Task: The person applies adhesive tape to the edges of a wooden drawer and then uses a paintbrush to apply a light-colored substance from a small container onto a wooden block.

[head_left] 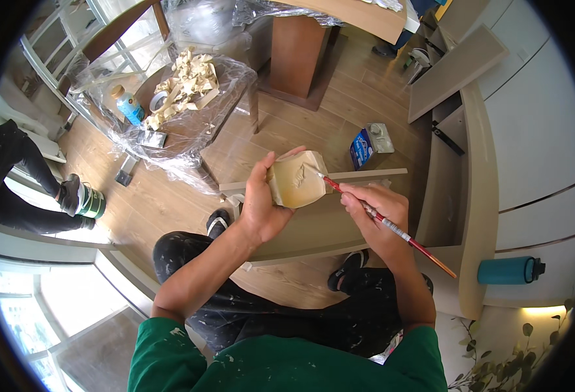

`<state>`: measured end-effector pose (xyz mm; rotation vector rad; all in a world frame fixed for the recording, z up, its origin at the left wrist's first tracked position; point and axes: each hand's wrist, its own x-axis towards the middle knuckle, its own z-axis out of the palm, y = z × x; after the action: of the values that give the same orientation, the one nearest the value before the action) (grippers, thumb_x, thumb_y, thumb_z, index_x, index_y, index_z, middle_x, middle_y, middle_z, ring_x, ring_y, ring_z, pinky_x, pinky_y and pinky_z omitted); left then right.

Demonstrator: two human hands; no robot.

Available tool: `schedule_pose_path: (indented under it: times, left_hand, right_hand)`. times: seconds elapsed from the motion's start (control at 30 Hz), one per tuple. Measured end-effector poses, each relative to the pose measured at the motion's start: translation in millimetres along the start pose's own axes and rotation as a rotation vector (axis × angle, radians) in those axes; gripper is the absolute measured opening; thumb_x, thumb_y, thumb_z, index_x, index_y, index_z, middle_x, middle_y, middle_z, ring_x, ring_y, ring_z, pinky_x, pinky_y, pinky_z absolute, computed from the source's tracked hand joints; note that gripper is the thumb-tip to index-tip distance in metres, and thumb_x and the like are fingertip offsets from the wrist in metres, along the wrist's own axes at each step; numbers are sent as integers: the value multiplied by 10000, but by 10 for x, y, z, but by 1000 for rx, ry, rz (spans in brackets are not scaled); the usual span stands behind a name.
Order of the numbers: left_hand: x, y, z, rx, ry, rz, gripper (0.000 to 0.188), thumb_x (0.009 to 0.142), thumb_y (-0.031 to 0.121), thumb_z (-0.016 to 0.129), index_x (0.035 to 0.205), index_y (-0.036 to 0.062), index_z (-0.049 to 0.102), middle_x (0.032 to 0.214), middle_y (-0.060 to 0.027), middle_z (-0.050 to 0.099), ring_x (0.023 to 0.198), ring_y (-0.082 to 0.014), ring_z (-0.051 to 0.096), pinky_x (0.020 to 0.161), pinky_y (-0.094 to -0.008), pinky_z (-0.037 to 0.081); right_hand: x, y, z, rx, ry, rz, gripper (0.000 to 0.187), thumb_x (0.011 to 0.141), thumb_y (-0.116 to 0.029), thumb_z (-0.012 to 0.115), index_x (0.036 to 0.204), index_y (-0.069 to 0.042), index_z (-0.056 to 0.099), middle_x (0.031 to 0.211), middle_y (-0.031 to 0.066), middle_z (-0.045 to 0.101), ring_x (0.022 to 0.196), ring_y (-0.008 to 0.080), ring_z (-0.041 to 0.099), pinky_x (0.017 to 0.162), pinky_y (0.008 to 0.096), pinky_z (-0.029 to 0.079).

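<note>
My left hand (264,206) is wrapped round a small cream-coloured tub (295,184), tilted so its inside shows. A layer of beige paint or paste lies in it, with a ridged patch in the middle. Between the fingers and thumb of my right hand (380,219) is a thin paintbrush (402,233) with a red and silver handle. Its bristle tip reaches over the right rim of the tub; whether it touches the paint, I cannot tell. Beneath both hands lies a beige drawer or panel (320,232), with my legs on either side.
A plastic-wrapped chair (225,124) holds crumpled masking paper (186,85), a tape roll (159,100) and a blue bottle (129,106). On the floor stands a blue-labelled can (370,145). Open cabinetry (451,196) and a teal flask (509,270) are at right. Another person's leg (22,170) shows at left.
</note>
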<state>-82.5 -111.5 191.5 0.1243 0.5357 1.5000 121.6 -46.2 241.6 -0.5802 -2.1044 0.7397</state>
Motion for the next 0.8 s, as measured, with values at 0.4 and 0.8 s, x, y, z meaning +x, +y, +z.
schedule_pose_path:
  times: [0.4, 0.8]
  left_hand:
    - [-12, -81, 10, 65, 44, -12, 592, 1082, 464, 327, 1510, 94, 502, 1411, -108, 610, 1308, -265, 571, 1148, -429, 414]
    - [46, 51, -91, -22, 49, 38, 613, 1064, 483, 330, 1509, 99, 501, 1423, -121, 602, 1317, -291, 567, 1158, -467, 404]
  right_hand:
    - [6, -132, 23, -144, -67, -71, 204, 842, 45, 780, 1038, 7, 740, 715, 99, 600, 567, 210, 554, 524, 332, 423]
    - [-82, -108, -37, 123, -192, 184, 148, 899, 3, 750, 1043, 35, 755, 734, 112, 655, 589, 152, 591, 537, 298, 438]
